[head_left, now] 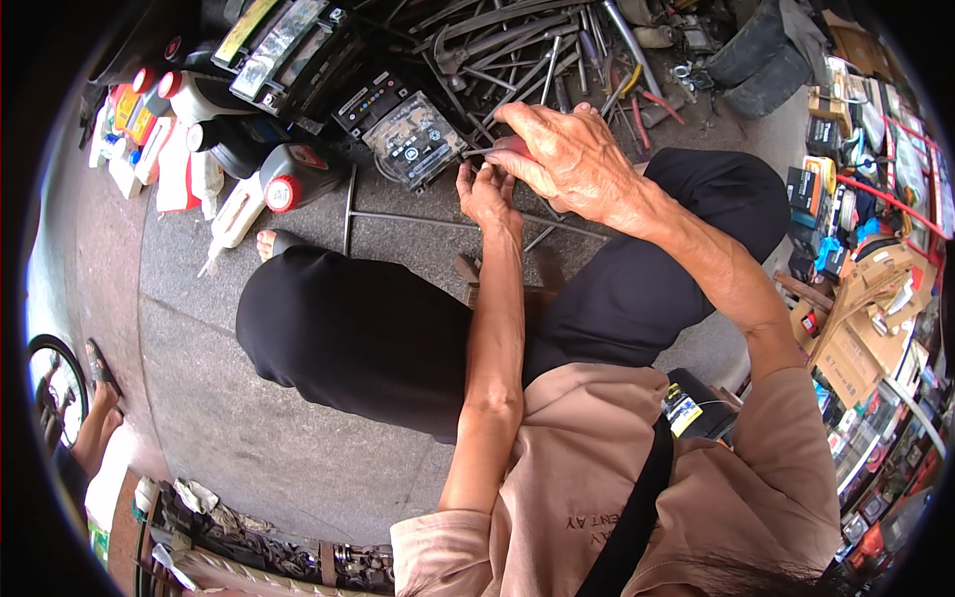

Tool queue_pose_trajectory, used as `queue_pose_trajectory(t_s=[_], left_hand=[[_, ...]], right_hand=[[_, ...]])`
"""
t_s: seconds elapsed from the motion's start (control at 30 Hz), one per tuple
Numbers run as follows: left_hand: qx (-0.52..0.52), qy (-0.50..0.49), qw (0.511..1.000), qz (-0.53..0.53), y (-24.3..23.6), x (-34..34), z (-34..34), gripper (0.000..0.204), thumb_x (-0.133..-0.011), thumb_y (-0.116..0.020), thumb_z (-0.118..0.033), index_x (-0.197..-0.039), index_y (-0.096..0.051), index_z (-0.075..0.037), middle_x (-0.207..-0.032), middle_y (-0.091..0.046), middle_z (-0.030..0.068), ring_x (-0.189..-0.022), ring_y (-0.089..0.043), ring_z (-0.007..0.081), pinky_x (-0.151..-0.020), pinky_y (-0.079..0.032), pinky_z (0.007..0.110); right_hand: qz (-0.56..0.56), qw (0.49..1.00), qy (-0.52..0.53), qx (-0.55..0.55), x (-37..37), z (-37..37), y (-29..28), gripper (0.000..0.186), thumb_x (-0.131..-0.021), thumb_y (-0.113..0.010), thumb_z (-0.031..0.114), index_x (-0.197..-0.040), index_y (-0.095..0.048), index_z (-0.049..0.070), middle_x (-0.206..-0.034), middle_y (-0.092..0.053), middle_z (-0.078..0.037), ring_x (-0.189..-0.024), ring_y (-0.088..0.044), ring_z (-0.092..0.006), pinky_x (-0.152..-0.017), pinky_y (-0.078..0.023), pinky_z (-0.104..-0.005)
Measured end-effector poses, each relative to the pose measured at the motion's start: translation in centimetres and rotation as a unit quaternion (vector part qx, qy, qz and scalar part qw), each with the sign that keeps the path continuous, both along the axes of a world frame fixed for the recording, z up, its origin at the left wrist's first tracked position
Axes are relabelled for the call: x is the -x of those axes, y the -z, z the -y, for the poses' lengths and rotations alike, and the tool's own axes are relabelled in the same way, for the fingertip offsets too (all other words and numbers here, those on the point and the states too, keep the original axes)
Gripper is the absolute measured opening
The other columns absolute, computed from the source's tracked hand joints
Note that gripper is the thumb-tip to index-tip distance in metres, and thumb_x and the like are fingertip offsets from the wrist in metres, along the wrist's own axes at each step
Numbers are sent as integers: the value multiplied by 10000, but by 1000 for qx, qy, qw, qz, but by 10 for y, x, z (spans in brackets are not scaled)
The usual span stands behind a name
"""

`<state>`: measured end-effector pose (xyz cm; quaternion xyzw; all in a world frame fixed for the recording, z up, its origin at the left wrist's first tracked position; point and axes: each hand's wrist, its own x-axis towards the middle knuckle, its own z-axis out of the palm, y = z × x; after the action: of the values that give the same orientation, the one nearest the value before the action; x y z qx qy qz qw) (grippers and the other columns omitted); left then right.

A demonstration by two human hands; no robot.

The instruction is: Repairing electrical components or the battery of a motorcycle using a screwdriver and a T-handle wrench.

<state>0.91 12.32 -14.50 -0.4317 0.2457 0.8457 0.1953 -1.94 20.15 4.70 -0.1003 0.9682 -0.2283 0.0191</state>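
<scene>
A motorcycle-type battery [411, 141] with a dirty, clear-looking top sits on the ground in front of me. My right hand [587, 164] comes over from the right, closed around a red-handled screwdriver [513, 146]. The thin shaft points left, toward the battery's right edge. Just below that shaft is my left hand [489, 199], its fingers bent and their tips pressed together beside the battery's corner. Whatever those fingertips pinch is too small to make out. Behind the battery, a second dark battery [368, 99] is partly covered by it.
Wrenches, a hammer [450, 55] and red-handled pliers [642, 119] lie heaped beyond my hands. Oil bottles [298, 171] and stacked batteries [284, 60] stand at left. A metal rod [423, 219] crosses before my knees. Boxes [846, 348] crowd the right; another person's foot [104, 398] shows far left.
</scene>
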Motion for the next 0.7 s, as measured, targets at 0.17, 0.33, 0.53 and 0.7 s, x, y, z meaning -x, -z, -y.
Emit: queue_pose_trajectory(t_s=[0.17, 0.33, 0.53, 0.7], left_hand=[[165, 46, 983, -59, -22, -8, -8, 621, -801, -591, -64, -1344, -293, -10, -826, -572, 26, -685, -565, 106, -554, -470, 232], [183, 46, 972, -138, -8, -18, -4, 628, -804, -597, -67, -1348, -291, 4, -827, -555, 14, -689, -541, 97, -642, -462, 236], [358, 113, 902, -213, 14, -12, 20, 238, -815, -553, -75, -1003, -586, 67, -783, -639, 114, -709, -589, 170, -683, -479, 296], [554, 124, 762, -311, -26, 29, 48, 141, -786, -575, -27, -895, -593, 61, -796, -609, 142, -645, -579, 174, -580, -485, 309]], right_hand=[[6, 1000, 12, -26, -1, 0, 1, 323, -841, -599, 296, -909, -486, 1, -607, -570, -135, -539, -598, -294, -489, -458, -378], [-3, 1000, 11, -18, 0, 7, -4, 344, -796, -622, 287, -892, -475, -9, -588, -563, -131, -527, -591, -302, -483, -453, -394], [21, 1000, 7, -6, 5, 18, -9, 316, -805, -604, 276, -878, -470, -1, -493, -520, -113, -470, -566, -309, -463, -444, -399], [2, 999, 28, -39, 7, 11, -11, 393, -854, -565, 342, -700, -567, -19, -492, -541, -135, -487, -592, -285, -486, -462, -385]])
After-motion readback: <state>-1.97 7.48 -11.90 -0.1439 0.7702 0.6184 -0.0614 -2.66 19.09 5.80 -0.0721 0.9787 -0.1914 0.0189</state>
